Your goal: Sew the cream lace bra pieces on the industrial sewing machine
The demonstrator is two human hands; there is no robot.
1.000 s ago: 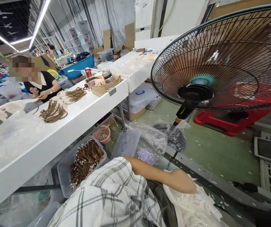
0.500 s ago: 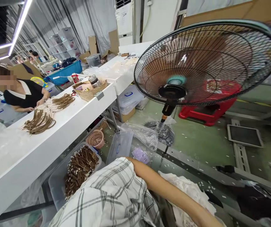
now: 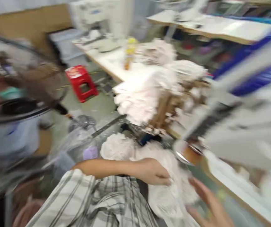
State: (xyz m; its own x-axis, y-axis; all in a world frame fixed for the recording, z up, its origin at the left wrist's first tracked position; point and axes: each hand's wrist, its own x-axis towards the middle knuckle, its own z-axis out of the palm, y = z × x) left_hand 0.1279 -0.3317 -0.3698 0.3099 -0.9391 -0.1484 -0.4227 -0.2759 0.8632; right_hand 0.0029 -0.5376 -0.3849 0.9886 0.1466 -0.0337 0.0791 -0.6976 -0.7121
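Observation:
The whole view is smeared by motion. My left hand (image 3: 152, 171) reaches across from a plaid sleeve, its fingers curled onto a heap of white fabric (image 3: 166, 197) low in the middle. My right hand (image 3: 207, 203) comes up from the bottom right corner beside the same heap, its fingers stretched toward the cloth and holding nothing I can make out. A second lump of white fabric (image 3: 117, 146) lies just behind my left forearm.
A standing fan (image 3: 19, 94) fills the left side. A red stool (image 3: 80, 82) stands on the green floor behind it. A work table (image 3: 104, 61) carries a tall stack of white pieces (image 3: 149, 91). A large pale machine or bench (image 3: 244, 138) is close on the right.
The view has swung sharply to the right, away from the long white table and the co-worker. My left hand now rests on the white fabric, and my right hand has come into view.

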